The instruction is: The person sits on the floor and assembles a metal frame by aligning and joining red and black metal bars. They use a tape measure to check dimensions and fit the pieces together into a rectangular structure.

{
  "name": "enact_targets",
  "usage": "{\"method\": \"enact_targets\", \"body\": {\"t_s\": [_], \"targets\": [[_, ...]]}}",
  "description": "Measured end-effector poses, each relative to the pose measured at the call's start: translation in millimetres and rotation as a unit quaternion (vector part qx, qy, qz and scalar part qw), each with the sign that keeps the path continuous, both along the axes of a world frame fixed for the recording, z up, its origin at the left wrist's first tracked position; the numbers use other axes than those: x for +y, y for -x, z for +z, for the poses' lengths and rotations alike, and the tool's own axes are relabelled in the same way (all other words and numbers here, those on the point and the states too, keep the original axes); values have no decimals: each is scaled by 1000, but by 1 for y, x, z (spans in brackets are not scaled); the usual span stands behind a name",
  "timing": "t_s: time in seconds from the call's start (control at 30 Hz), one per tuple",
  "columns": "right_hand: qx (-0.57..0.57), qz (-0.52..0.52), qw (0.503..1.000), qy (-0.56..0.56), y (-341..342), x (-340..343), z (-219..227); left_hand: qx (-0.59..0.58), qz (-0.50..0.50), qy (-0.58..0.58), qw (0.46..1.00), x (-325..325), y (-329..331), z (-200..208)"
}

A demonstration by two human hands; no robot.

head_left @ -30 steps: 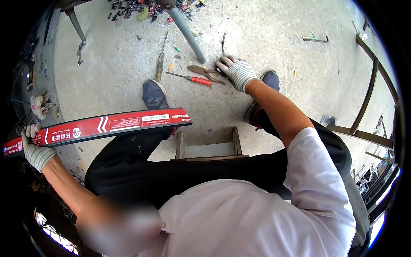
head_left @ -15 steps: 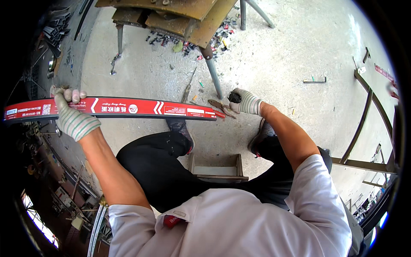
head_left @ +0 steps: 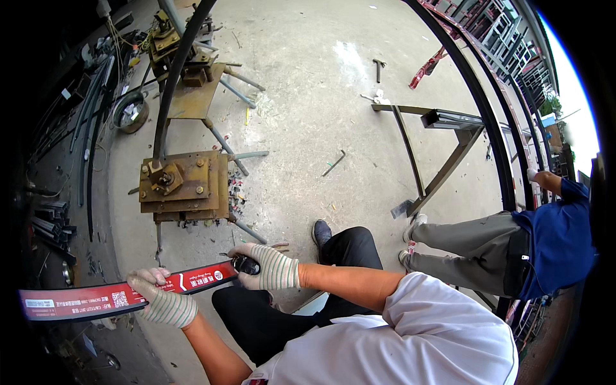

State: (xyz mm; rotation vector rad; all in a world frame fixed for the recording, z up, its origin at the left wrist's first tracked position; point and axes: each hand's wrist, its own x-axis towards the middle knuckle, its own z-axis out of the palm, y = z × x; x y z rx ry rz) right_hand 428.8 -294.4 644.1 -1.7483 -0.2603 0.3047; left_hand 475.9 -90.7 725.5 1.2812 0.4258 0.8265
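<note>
I note one head-worn fisheye: above the grip of the left hand (head_left: 165, 303), near, facing down, taking in floor (head_left: 295, 138) beyond.

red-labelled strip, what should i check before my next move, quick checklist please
1. Left hand gripping the red-labelled strip: ok.
2. Right hand holding the black object: ok.
3. Gloves on both hands: ok.
4. Strip truly straight: cannot tell, the lens bends edges.
5. Floor free of loose items: not ok, a hammer lies there.
6. Co-worker away from the strip: ok.
</note>
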Motion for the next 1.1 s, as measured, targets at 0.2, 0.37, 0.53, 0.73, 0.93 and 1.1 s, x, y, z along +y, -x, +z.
{"method": "enact_targets", "body": {"t_s": [0.2, 0.37, 0.53, 0.73, 0.93, 1.1], "targets": [[-76, -126, 988, 38, 23, -35, 137, -78, -159, 4, 984, -83, -10, 152], [-174, -220, 957, 72, 43, -95, 201, -108, -271, 29, 956, -157, -4, 219], [-187, -284, 929, 148, 63, -196, 239, -125, -361, 94, 919, -261, 5, 254], [-171, -351, 899, 199, 93, -317, 261, -90, -499, 122, 853, -371, 29, 266], [-150, -398, 879, 216, 123, -407, 213, 13, -583, 131, 802, -435, 38, 257], [-122, -474, 834, 257, 175, -460, 129, 63, -587, 176, 788, -465, 39, 247]]}}
